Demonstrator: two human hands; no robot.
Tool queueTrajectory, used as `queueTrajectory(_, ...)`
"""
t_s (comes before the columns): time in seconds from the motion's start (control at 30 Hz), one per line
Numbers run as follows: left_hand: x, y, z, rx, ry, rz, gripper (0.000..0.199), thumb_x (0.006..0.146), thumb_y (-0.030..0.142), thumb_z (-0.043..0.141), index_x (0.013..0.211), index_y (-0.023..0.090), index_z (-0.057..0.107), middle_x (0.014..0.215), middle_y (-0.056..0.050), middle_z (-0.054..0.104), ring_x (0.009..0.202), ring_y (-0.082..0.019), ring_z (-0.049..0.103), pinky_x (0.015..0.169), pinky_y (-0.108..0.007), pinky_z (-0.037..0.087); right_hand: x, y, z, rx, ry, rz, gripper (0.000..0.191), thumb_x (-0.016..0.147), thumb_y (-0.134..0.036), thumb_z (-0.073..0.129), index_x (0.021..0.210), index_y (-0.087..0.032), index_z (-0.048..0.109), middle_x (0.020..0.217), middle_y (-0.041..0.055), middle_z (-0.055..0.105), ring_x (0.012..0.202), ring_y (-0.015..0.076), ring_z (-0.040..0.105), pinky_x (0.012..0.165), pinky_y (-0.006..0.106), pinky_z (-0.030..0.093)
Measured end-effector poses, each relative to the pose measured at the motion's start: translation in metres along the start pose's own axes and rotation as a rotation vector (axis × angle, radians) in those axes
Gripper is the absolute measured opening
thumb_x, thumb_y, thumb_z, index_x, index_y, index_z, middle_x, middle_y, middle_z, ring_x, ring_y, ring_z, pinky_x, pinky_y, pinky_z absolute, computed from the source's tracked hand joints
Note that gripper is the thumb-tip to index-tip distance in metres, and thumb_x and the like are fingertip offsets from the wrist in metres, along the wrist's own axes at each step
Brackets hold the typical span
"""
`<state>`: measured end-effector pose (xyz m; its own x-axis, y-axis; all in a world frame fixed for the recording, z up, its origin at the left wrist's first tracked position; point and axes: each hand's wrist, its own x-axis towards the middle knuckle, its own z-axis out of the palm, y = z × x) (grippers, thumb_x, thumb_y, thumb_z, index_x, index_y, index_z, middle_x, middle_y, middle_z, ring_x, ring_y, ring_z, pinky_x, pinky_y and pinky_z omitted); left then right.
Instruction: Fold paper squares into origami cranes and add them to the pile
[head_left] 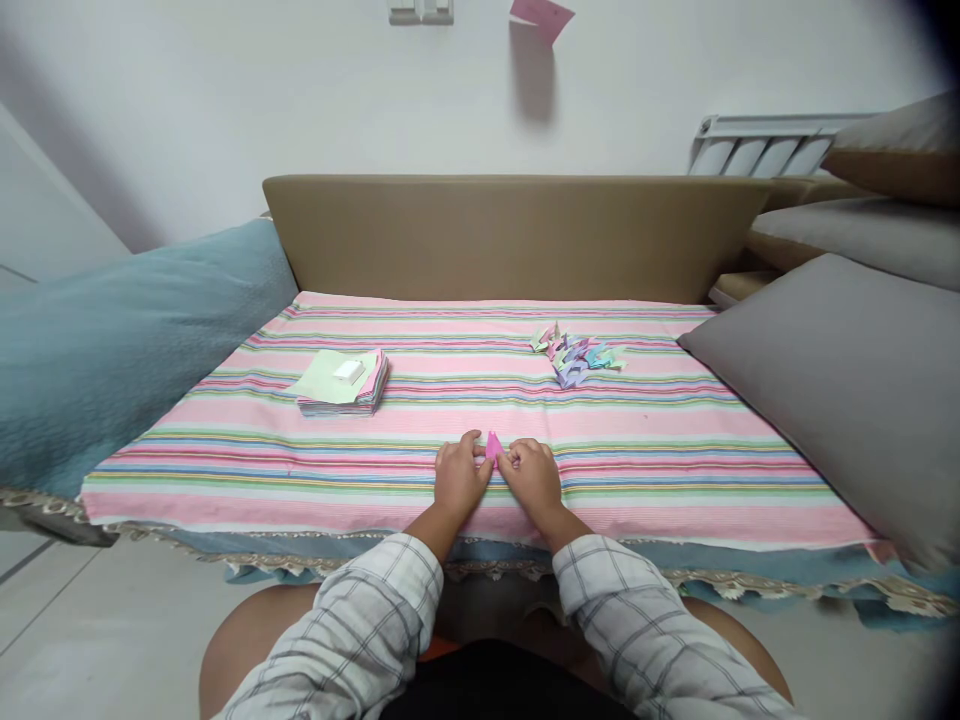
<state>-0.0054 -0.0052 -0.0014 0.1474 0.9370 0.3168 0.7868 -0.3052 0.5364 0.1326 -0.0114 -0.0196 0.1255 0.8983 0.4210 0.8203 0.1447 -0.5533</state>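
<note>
A small folded piece of bright pink paper [493, 447] lies on the striped cloth [420, 420], its narrow end pointing away from me. My left hand [460, 473] grips its left side near the lower edge, thumb against the paper. From the right, my right hand [533, 474] pinches the same paper with curled fingers. Further back and to the right is a loose pile of folded paper pieces [574, 357] in several colours. A stack of square paper sheets [367, 396] sits to the left, with a small white block [349, 371] on its top green sheet.
A brown backrest [510, 235] runs along the far edge. Blue fabric [150, 330] covers the left armrest, and grey cushions [832, 370] are piled at the right. A pink paper [543, 16] hangs on the wall.
</note>
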Motion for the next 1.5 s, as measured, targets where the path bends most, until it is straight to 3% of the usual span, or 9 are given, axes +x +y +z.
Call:
queueTrajectory(0.23,-0.002,0.001,0.0,0.087,-0.059,0.107,0.022,0.086,0.028,0.05,0.1,0.028,0.066,0.1,-0.001,0.069,0.098,-0.021,0.055,0.098,-0.043,0.028,-0.001,0.0,0.001,-0.014,0.002,-0.016,0.02,0.077,-0.023,0.054,0.058,-0.021,0.05,0.076,0.0036,0.06,0.082,0.0179,0.052,0.078,0.03,0.036)
queueTrajectory(0.63,-0.003,0.004,0.001,0.145,-0.067,0.104,0.024,0.086,0.027,0.05,0.103,0.032,0.066,0.101,-0.001,0.066,0.097,-0.022,0.053,0.099,-0.046,0.026,-0.002,0.0,0.002,-0.015,0.036,-0.025,0.019,0.077,-0.023,0.055,0.058,-0.021,0.051,0.076,0.0037,0.06,0.08,0.0183,0.05,0.077,0.03,0.036)
queueTrajectory(0.77,-0.003,0.003,0.002,0.162,-0.048,0.127,0.024,0.086,0.028,0.049,0.103,0.032,0.066,0.097,-0.002,0.064,0.094,-0.022,0.052,0.096,-0.044,0.029,-0.005,-0.002,0.0,0.002,0.027,0.005,0.006,0.078,-0.025,0.056,0.075,-0.021,0.058,0.081,0.0043,0.061,0.082,0.0199,0.05,0.076,0.031,0.036)
queueTrajectory(0.9,-0.003,0.001,0.003,0.168,-0.035,0.135,0.025,0.086,0.03,0.049,0.104,0.032,0.067,0.097,-0.004,0.062,0.094,-0.022,0.051,0.093,-0.042,0.031,-0.008,-0.003,-0.002,0.014,-0.003,-0.04,0.016,0.083,-0.027,0.054,0.094,-0.023,0.063,0.094,0.0052,0.062,0.089,0.0215,0.049,0.079,0.033,0.036)
queueTrajectory(1.13,-0.002,0.001,0.002,0.201,-0.041,0.137,0.025,0.087,0.032,0.049,0.104,0.031,0.067,0.097,-0.004,0.061,0.093,-0.021,0.05,0.092,-0.04,0.032,-0.01,-0.008,-0.003,-0.101,-0.041,-0.018,0.016,0.082,-0.026,0.055,0.093,-0.024,0.067,0.099,0.007,0.06,0.092,0.0234,0.046,0.078,0.035,0.035)
queueTrajectory(1.5,0.004,0.007,-0.003,0.301,-0.197,0.079,0.034,0.087,0.033,0.045,0.12,0.032,0.055,0.106,-0.005,0.057,0.102,-0.023,0.047,0.092,-0.04,0.028,-0.01,-0.009,-0.007,-0.131,-0.091,0.01,0.02,0.086,-0.027,0.05,0.096,-0.025,0.068,0.105,0.0045,0.06,0.097,0.0208,0.047,0.081,0.032,0.034)
